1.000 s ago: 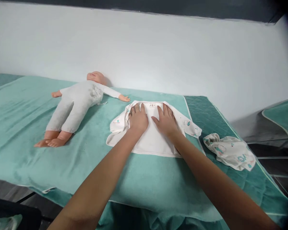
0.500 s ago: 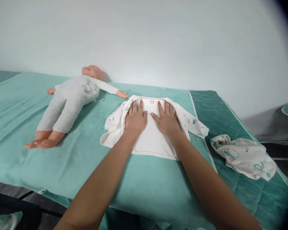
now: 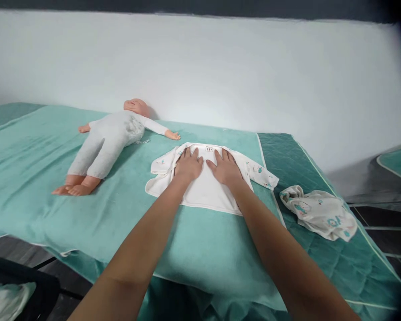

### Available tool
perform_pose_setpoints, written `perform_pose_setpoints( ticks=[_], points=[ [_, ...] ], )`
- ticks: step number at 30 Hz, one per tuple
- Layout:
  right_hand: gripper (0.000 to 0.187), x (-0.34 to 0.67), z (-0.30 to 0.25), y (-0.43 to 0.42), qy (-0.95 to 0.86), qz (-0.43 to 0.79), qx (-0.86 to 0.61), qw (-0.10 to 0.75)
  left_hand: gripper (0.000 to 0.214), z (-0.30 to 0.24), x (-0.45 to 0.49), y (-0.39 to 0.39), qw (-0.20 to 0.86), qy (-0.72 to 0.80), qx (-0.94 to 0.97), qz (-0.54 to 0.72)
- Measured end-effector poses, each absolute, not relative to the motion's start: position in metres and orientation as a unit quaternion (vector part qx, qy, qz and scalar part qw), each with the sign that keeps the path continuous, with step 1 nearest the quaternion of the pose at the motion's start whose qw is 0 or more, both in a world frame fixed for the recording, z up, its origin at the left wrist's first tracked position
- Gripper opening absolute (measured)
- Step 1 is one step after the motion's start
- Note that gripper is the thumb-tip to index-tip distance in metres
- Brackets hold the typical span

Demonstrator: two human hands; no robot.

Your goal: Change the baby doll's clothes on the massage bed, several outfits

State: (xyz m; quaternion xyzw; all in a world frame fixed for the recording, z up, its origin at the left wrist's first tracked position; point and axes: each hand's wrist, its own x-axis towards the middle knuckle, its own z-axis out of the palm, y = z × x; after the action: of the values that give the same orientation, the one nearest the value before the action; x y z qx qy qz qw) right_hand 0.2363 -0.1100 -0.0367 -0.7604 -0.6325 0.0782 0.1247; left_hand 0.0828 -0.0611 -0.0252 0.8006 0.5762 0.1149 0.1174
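Observation:
A white baby shirt [image 3: 207, 189] with printed sleeves lies spread open on the bed, its inside facing up and a small label at the neck. My left hand [image 3: 189, 167] rests flat on the left part of the shirt, fingers apart and pointing at the collar. On the right part lies my right hand [image 3: 225, 168], also flat with its fingers spread. To the left, a baby doll [image 3: 108, 136] in a white cloth body is on its back, one arm stretched out near the shirt's collar.
A crumpled printed white garment [image 3: 321, 214] lies on the dark green quilted cover [image 3: 350, 267] at the right. Under the shirt is a light green sheet [image 3: 217, 249]. A white wall [image 3: 220, 76] stands behind the bed. A black chair [image 3: 47, 281] with cloth on it is at the lower left.
The camera view has shifted and tilted up, so a dark band now shows along the top. Both hands stay flat on the shirt; doll and garments look unmoved.

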Motion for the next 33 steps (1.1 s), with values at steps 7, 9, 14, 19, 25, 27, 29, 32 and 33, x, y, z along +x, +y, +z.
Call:
perform_pose_setpoints(
  ticks=[7, 9, 14, 19, 25, 27, 29, 32, 33],
  points=[
    [0.046, 0.223, -0.03, -0.125, -0.698, -0.079, -0.696, 0.151, 0.039, -0.013, 0.07, -0.081, 0.092, 0.531, 0.785, 0.306],
    [0.044, 0.222, -0.03, -0.127, -0.709, -0.085, -0.684, 0.15, 0.037, -0.007, 0.056, -0.091, 0.13, 0.502, 0.771, 0.37],
    [0.049, 0.225, -0.034, -0.12, -0.7, -0.049, -0.698, 0.145, 0.043, 0.0, 0.001, -0.104, 0.175, 0.456, 0.747, 0.45],
    [0.057, 0.23, -0.039, -0.111, -0.689, -0.006, -0.717, 0.105, 0.058, -0.01, -0.059, -0.092, 0.219, 0.479, 0.752, 0.397],
    [0.055, 0.224, -0.037, -0.115, -0.695, -0.055, -0.712, 0.083, 0.064, -0.014, -0.085, -0.09, 0.239, 0.482, 0.762, 0.362],
    [0.054, 0.216, -0.027, -0.116, -0.711, -0.081, -0.695, 0.07, 0.062, -0.012, -0.083, -0.09, 0.26, 0.497, 0.749, 0.352],
    [0.056, 0.202, -0.013, -0.113, -0.73, -0.09, -0.675, 0.061, 0.055, -0.011, -0.08, -0.089, 0.281, 0.518, 0.726, 0.355],
    [0.05, 0.173, 0.004, -0.1, -0.722, -0.018, -0.687, 0.08, 0.036, -0.014, -0.077, -0.085, 0.279, 0.539, 0.697, 0.381],
    [0.044, 0.163, 0.007, -0.094, -0.706, 0.016, -0.701, 0.1, 0.03, -0.016, -0.077, -0.084, 0.272, 0.546, 0.69, 0.389]
  ],
)
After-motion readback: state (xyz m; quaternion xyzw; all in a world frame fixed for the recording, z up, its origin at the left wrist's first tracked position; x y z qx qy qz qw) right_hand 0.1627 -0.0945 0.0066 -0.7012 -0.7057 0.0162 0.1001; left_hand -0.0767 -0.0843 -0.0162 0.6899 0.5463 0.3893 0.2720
